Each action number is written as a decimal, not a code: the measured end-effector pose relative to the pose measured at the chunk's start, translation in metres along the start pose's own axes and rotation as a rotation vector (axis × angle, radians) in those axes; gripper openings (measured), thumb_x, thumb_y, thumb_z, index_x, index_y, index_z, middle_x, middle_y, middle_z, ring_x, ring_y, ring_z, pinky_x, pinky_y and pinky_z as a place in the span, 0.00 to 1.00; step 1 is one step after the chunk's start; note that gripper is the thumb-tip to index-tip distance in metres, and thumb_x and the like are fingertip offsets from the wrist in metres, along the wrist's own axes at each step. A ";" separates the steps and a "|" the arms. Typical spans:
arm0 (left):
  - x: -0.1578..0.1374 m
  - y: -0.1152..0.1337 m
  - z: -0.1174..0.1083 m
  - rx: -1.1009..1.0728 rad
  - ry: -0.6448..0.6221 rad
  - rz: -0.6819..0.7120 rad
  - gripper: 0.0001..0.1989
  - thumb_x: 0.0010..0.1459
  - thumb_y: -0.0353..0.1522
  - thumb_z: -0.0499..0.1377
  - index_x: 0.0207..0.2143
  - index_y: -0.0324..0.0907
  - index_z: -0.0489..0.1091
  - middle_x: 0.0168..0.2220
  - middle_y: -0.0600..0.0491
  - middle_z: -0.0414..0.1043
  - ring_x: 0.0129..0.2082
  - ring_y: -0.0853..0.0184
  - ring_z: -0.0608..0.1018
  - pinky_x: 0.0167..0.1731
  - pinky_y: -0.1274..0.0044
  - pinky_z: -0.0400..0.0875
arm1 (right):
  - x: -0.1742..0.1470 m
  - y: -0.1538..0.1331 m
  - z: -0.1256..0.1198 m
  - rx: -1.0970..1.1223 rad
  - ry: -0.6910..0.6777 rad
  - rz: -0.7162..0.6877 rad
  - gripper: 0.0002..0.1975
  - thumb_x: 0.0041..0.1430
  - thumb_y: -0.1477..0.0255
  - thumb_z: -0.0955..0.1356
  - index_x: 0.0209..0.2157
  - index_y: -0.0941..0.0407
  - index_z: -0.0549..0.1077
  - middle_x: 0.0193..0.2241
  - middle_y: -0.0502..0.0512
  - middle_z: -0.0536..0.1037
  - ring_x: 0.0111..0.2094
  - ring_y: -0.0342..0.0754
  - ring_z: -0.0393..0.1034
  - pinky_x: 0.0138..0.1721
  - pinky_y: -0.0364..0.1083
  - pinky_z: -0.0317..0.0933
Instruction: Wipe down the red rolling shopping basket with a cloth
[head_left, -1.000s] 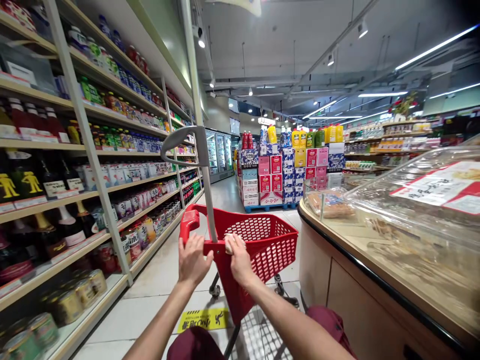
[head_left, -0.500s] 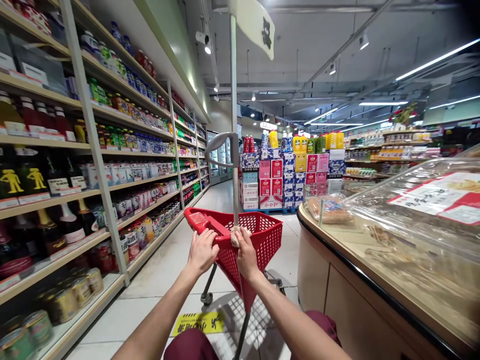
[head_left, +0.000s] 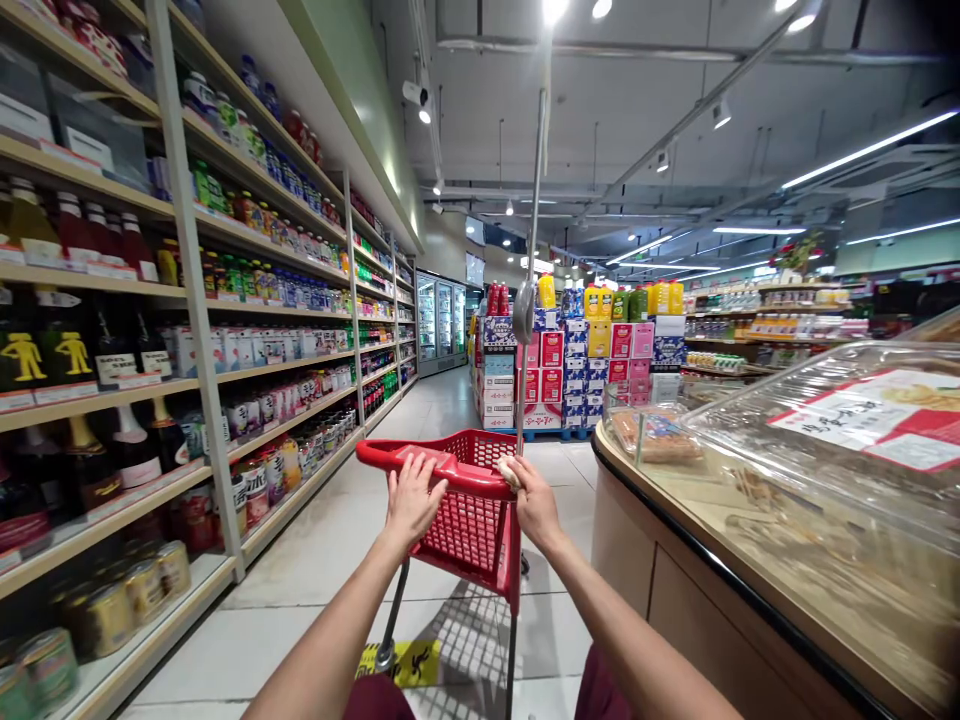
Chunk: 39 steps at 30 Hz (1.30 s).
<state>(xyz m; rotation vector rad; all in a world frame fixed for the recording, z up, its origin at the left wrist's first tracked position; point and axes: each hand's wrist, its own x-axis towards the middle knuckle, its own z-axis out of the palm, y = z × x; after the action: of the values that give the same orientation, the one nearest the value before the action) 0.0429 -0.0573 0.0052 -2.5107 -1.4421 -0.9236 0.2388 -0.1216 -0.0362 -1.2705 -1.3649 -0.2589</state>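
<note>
A small red shopping cart (head_left: 457, 535) with a perforated basket stands right in front of me. My left hand (head_left: 414, 500) rests over its red handle (head_left: 382, 454), fingers curled onto the top and the thumb pointing right. At the handle's right end, my right hand (head_left: 536, 505) holds a pale crumpled cloth (head_left: 510, 472) against the rail, beside the foot of the pole. The tall metal pole (head_left: 534, 220) rises from the cart and carries a grey loop grip (head_left: 523, 312), seen edge-on. My right fingers partly hide the cloth.
Shelves of bottles and cans (head_left: 277, 300) line the left side. A counter (head_left: 630, 530) with clear covers over food curves along the right. Stacked drink cartons (head_left: 551, 370) stand ahead. A yellow floor sign (head_left: 412, 663) lies under the cart; glass-door fridges (head_left: 441, 315) are farther back.
The cart has turned, its handle now lying more crosswise before me and the pole shifting right. Both hands have moved with it, the right one rightward with the cloth.
</note>
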 end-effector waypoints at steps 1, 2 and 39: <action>-0.002 0.003 0.002 0.000 0.002 0.016 0.24 0.56 0.40 0.45 0.54 0.41 0.58 0.58 0.46 0.53 0.60 0.60 0.52 0.55 0.57 0.50 | 0.005 -0.003 -0.004 -0.035 -0.034 -0.005 0.25 0.49 0.82 0.55 0.45 0.54 0.70 0.48 0.54 0.69 0.50 0.48 0.62 0.52 0.50 0.57; -0.004 0.007 0.003 0.002 0.010 0.028 0.24 0.56 0.40 0.45 0.54 0.40 0.57 0.58 0.46 0.53 0.60 0.60 0.52 0.55 0.57 0.49 | 0.009 -0.005 -0.008 -0.074 -0.089 -0.030 0.23 0.49 0.82 0.56 0.44 0.53 0.71 0.48 0.53 0.69 0.49 0.48 0.63 0.50 0.49 0.58; -0.033 0.046 -0.006 0.136 -0.003 0.187 0.33 0.43 0.27 0.50 0.55 0.39 0.53 0.59 0.46 0.53 0.59 0.57 0.53 0.56 0.55 0.42 | 0.008 -0.026 -0.016 -0.192 -0.172 -0.186 0.19 0.56 0.81 0.58 0.47 0.55 0.69 0.51 0.55 0.66 0.53 0.47 0.57 0.55 0.49 0.50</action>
<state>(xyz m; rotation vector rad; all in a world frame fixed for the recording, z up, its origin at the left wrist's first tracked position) 0.0655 -0.1100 0.0015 -2.4946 -1.2013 -0.7634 0.2300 -0.1399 -0.0123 -1.3490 -1.6402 -0.4251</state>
